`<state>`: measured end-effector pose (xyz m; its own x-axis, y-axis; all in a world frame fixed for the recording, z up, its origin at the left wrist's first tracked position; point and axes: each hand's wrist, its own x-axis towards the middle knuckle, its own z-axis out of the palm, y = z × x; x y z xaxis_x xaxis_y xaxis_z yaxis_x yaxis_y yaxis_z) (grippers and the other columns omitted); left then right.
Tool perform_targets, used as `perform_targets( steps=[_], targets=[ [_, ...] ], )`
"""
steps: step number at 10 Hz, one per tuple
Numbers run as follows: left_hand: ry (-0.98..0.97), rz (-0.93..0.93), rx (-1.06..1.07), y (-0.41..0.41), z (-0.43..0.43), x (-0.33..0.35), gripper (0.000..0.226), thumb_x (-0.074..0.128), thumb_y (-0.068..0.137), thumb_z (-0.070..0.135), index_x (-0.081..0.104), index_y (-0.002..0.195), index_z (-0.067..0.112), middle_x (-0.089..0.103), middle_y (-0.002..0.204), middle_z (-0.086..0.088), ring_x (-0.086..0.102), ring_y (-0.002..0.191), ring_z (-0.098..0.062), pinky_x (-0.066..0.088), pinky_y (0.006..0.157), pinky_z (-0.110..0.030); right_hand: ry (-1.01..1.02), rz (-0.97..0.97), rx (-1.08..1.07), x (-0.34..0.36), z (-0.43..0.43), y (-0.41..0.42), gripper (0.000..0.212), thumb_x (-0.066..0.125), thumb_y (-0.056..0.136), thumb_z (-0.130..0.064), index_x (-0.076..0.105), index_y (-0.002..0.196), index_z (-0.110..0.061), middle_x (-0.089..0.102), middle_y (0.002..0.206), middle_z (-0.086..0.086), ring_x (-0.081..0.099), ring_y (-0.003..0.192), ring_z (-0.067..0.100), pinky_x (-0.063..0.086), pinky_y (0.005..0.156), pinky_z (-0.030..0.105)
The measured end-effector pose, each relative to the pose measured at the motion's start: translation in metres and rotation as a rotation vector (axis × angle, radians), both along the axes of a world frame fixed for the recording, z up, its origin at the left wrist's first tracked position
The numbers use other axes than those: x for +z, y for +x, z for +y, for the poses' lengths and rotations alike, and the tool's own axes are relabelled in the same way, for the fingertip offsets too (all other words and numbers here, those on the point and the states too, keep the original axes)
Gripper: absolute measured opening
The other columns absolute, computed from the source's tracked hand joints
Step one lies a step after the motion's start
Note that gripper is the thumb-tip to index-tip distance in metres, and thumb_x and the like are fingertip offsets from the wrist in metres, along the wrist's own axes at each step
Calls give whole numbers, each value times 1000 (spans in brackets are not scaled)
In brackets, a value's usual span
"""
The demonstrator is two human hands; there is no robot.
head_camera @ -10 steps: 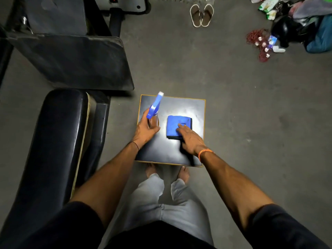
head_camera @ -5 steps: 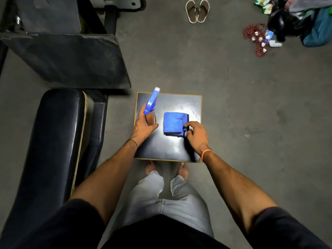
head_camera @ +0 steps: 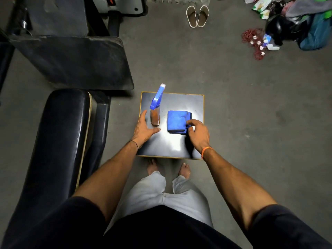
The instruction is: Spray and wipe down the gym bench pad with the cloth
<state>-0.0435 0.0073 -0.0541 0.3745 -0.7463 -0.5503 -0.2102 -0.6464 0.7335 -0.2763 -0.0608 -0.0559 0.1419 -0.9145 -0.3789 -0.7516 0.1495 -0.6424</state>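
Task barely begun: spray bottle stands upright on small table, left hand spread open beside it, holding nothing. Right hand pinches folded cloth's near edge. Bench pad, left of table, looks unsprayed and unwiped.

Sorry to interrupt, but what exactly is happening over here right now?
A person stands over a small dark stool. Their left hand is open beside an upright spray bottle, not gripping it. Their right hand pinches the edge of a folded blue cloth. The bench pad to the left is untouched.
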Motion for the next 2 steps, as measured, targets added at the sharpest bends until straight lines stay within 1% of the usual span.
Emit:
perform_targets(
  steps=[1,2],
  targets=[
    [45,11,-17,0,19,-3,102,86,79,16,25,159,19,33,164,-6,36,148,-25,33,120,-38,-28,-11,5,5,11,3,32,52,100,-16,69,127,-20,67,133,-1,64,116,24,46,92,29],
    [110,2,-35,2,35,-7,90,82,83,18,32,157,16,38,160,-8,40,146,-27,34,119,-38,-39,-20,-2,11,23,9,34,52,103,-21,67,133,-19,64,140,1,62,122,24,45,97,29]
  ],
)
